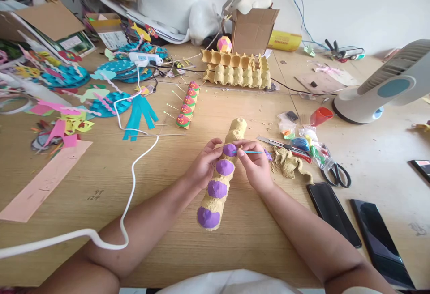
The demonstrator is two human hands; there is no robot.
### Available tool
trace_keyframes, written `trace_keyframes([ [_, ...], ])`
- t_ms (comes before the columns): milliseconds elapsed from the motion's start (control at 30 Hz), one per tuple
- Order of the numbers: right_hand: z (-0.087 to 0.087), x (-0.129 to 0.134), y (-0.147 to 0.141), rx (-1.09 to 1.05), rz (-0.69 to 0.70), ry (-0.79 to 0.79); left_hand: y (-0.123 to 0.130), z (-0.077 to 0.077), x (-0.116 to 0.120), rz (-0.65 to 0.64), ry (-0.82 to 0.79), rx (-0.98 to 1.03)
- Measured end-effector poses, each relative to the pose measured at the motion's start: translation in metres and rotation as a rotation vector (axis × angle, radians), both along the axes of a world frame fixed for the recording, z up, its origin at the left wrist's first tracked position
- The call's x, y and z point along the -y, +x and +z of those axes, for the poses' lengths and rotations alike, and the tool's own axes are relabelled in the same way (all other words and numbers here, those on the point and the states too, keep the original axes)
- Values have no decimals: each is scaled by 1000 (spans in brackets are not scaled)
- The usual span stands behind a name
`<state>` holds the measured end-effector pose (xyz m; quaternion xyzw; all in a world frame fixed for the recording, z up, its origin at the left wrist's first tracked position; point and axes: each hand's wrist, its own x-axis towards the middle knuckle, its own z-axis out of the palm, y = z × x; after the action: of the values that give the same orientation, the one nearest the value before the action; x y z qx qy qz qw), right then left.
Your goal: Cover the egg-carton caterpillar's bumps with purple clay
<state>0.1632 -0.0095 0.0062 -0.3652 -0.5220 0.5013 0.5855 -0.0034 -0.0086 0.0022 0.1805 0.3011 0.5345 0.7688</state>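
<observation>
A long strip of tan egg carton [219, 180] slants across the middle of the view, with several of its bumps covered in purple and the far one bare. My left hand [204, 162] grips the strip's left side near the upper purple bump. In my right hand [255, 164] is a thin blue stick [251, 152], its tip touching that same bump. Beyond the strip stands a finished-looking red, green and purple carton strip [188, 106] with pale-tipped pins at its left side.
Scissors [337, 174], a cutter [278, 143], clay packets and two phones lie at the right, below a white fan [379, 88]. A white cable [134, 168] crosses the left side. More egg cartons [238, 75] sit at the back; paper crafts crowd the left.
</observation>
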Motion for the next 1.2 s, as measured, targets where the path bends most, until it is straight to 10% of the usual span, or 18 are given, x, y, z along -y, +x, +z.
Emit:
trace_keyframes([
  [767, 2, 2, 0, -28, 30, -3, 0, -2, -2, -10, -49, -2],
  [1000, -7, -3, -1, -16, -231, -70, -5, -5, -3, -15, -41, -7],
  [1200, -7, -5, -3, -3, -57, -207, -2, -2, -3, 40, -39, -32],
])
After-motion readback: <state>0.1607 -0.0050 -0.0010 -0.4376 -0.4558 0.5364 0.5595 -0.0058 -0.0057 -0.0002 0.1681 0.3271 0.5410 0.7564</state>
